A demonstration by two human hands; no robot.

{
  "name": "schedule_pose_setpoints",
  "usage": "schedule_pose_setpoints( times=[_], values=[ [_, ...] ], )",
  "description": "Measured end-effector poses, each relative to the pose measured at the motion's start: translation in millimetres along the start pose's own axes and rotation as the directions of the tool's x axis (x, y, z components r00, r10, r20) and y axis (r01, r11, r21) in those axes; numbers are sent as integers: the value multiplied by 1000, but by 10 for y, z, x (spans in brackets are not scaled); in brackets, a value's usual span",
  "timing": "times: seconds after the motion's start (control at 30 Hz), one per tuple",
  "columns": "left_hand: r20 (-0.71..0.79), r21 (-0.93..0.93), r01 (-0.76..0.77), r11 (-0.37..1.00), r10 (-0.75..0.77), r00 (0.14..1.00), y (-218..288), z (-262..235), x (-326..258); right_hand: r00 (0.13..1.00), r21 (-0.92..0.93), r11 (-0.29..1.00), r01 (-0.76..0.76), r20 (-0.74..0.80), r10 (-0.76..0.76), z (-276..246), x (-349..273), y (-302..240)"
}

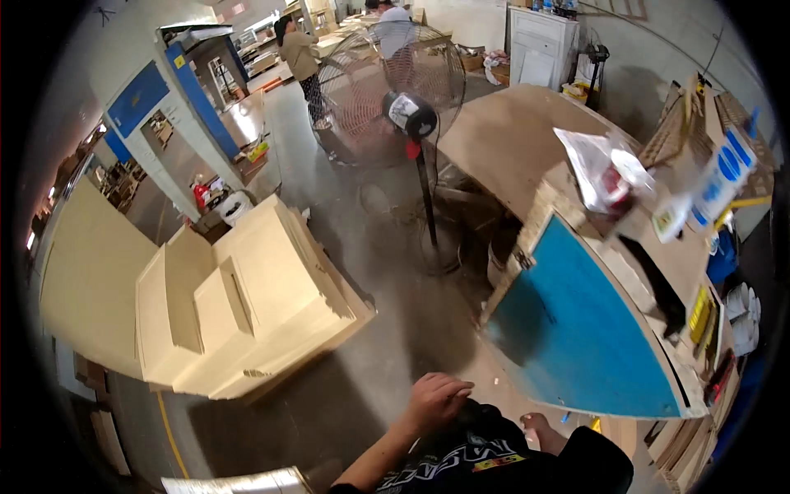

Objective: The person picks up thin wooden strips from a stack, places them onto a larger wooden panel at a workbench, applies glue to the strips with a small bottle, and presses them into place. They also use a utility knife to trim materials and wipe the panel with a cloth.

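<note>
My left hand (440,397) is raised in front of my dark printed shirt, its fingers curled inward. Whatever it may hold is hidden from this side. Low by my right side, my right hand (536,425) shows only in part below the blue panel, and its fingers are too small and covered to read. A little white shows beside it. Nearest to both hands is the workbench with a bright blue panel (576,321) framed by a pale worn edge. On that bench lie a clear plastic bag (605,169) with a red and white roll, and a blue-and-white package (724,177).
A stack of cream boards (247,305) stands on the floor at left. A large pedestal fan (409,115) stands ahead, beside a brown-topped table (510,132). A person (298,62) stands farther back, another (397,37) behind the fan. A white cabinet (543,45) is against the far wall.
</note>
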State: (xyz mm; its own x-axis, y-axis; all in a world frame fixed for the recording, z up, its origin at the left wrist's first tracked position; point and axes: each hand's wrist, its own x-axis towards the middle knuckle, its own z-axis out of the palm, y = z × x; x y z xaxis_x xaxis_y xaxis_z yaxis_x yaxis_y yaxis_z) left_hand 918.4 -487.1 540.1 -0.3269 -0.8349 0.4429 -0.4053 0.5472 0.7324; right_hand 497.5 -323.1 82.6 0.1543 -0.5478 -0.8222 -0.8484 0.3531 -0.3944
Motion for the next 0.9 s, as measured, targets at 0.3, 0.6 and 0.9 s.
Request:
schedule_pose_setpoints(
  times=[0.3,0.6,0.9],
  values=[
    [3,148,316,937,-320,947,-1553,-824,1094,547,442,768,464,-825,144,-2388,812,-3412],
    [534,15,-101,995,78,842,-2611,375,3682,589,667,649,365,-705,394,-3096,262,-4258],
    [835,1,-428,904,234,498,-3583,2715,6041,388,576,814,-80,-734,557,-2214,1004,-3813]
  ],
)
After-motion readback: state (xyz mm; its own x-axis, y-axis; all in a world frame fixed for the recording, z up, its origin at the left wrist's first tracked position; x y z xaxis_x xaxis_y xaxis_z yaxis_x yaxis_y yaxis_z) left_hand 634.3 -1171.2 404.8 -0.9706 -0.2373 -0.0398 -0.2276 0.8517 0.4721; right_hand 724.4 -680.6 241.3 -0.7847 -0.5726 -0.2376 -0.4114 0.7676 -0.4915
